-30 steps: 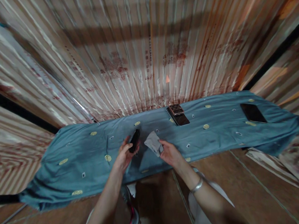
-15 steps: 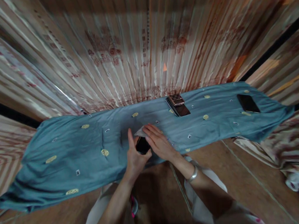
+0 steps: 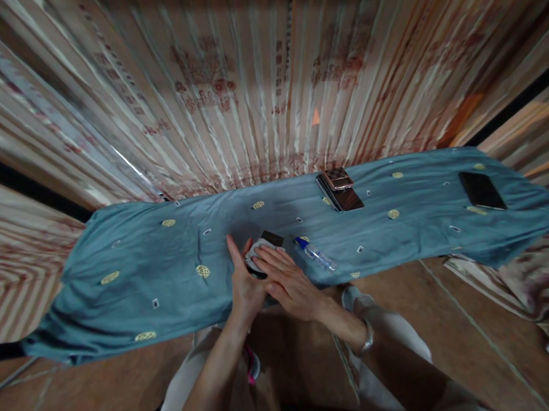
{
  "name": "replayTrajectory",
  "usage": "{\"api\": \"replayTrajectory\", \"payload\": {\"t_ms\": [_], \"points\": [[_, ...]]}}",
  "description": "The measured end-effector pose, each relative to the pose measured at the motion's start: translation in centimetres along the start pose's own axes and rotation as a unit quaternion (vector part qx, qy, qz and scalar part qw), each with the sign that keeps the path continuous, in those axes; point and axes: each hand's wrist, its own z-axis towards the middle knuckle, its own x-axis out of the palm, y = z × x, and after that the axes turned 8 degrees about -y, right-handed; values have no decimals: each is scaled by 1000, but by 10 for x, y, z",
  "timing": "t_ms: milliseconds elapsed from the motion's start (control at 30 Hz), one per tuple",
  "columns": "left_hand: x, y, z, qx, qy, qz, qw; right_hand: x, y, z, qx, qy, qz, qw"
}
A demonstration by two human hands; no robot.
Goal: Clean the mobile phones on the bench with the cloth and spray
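Note:
My left hand (image 3: 248, 292) grips a small dark phone-like device (image 3: 273, 237) by its edges, thumb and fingers around it, just above the blue cloth-covered table. Over the device's face lies a pale grey wiping cloth (image 3: 254, 255). My right hand (image 3: 292, 284) presses that cloth down with its fingers held together. Most of the device is hidden beneath the cloth and fingers, so its exact kind is unclear. Just right of my hands, a clear bottle with a blue cap (image 3: 315, 254) lies on its side.
At the back of the blue table cover (image 3: 175, 261), a brown checkered case-like item (image 3: 338, 178) rests on a dark glossy phone (image 3: 349, 199). A black tablet-like slab (image 3: 482, 190) lies far right. Patterned curtains (image 3: 249, 95) hang behind, with dark poles at both sides.
My right hand and the wiping cloth have shifted down across the device, leaving its top end showing. The view has shifted slightly, and the blue-capped bottle is now plainly visible.

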Motion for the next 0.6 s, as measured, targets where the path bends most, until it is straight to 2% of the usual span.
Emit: {"api": "replayTrajectory", "payload": {"t_ms": [167, 267, 433, 600], "points": [[2, 2, 2, -14, 3, 19, 1000, -1, 1, -3, -16, 6, -6, 1000], [8, -3, 0, -10, 25, 43, 999, -7, -14, 1, 16, 5, -56, 998], [18, -11, -4, 34, 60, 36, 997, -17, -38, 6, 71, -40, -84, 993], [14, -12, -4, 17, 65, 32, 997, -10, -29, 0, 54, -20, -60, 996]]}}
